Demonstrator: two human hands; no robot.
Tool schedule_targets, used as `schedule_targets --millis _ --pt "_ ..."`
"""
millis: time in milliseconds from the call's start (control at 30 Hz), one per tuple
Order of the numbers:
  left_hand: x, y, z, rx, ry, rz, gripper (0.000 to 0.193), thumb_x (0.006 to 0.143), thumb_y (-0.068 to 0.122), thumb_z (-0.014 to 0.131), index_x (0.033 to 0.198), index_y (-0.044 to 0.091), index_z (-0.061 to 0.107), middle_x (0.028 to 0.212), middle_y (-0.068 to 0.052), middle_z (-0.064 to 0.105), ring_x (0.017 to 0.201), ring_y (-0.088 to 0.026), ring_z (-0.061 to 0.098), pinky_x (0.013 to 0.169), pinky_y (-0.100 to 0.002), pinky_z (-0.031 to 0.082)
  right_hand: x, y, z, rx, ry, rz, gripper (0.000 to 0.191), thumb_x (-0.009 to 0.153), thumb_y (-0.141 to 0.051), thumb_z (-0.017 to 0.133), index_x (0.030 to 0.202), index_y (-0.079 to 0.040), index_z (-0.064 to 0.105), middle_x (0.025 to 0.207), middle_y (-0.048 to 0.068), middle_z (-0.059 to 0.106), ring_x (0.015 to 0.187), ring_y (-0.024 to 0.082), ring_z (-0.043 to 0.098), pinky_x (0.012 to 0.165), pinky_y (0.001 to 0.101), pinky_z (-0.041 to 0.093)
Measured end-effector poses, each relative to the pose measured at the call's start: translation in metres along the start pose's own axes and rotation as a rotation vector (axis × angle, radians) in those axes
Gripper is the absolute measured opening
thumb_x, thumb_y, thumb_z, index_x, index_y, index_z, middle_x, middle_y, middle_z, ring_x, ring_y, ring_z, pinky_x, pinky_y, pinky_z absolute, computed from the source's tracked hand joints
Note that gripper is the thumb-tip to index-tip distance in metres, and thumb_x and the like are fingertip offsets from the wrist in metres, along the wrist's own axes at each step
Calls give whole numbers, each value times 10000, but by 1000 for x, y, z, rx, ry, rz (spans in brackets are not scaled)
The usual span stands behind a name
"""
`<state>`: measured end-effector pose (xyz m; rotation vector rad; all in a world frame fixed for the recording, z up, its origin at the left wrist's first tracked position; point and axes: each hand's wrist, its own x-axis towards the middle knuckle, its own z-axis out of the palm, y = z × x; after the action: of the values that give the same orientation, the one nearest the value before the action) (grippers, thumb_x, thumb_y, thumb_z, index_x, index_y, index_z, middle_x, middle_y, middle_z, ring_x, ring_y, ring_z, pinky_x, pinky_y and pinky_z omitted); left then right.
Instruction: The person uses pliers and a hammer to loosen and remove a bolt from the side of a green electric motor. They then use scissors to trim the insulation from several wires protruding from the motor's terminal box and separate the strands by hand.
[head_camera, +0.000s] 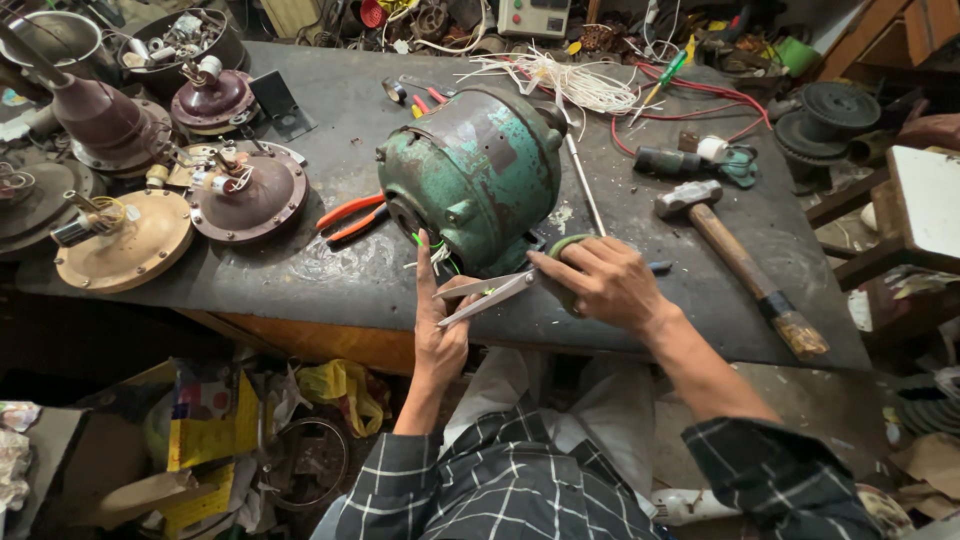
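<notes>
A worn green electric motor (478, 172) lies on its side on the dark workbench (330, 270), with green and white wires sticking out of its near end. My left hand (437, 322) reaches up to those wires, fingers pinched at them. My right hand (598, 281) grips the green handles of a pair of scissors (487, 292). Their blades are parted and point left toward my left hand and the wires.
A hammer (738, 262) lies to the right, orange-handled pliers (350, 217) to the left of the motor. Several round fan motor housings (245, 192) crowd the left end. Loose white and red wires (590, 85), pulleys (828, 118) and clutter fill the back; boxes and bags lie on the floor.
</notes>
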<state>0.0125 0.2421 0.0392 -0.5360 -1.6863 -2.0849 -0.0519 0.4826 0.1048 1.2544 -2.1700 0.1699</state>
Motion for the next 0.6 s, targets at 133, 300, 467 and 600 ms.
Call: schedule_targets --millis 133,300,467,600 --pt "-2 0 -7 -22 -3 -47 972 998 -115 550 1703 209 -34 1056 -95 681 977 -160 635 982 -316 510 6 5 5 -54 63 -53 567 805 -125 686 1367 -197 671 991 -7 679 911 178 670 827 339 545" --pt "1 -1 -13 -31 -8 -51 989 957 -142 522 1700 211 -27 1053 -110 685 966 -178 653 952 -338 537 7 6 12 -88 74 -86 513 803 -162 702 1313 -213 715 871 -39 656 767 146 651 691 318 516" --pt "3 -5 -16 -94 -13 -52 1045 874 -173 458 1689 214 -70 1058 -138 713 1007 -205 694 1011 -345 530 2 5 15 -66 91 -71 555 750 -168 701 1303 -213 714 870 -44 656 709 144 633 655 316 499" --pt "4 -9 -18 -86 -11 -23 1077 825 -177 455 1684 210 -67 1062 -138 717 1013 -207 698 1018 -358 541 -1 3 16 -72 74 -67 593 724 -158 699 1316 -195 710 869 -44 659 671 138 620 616 315 484"
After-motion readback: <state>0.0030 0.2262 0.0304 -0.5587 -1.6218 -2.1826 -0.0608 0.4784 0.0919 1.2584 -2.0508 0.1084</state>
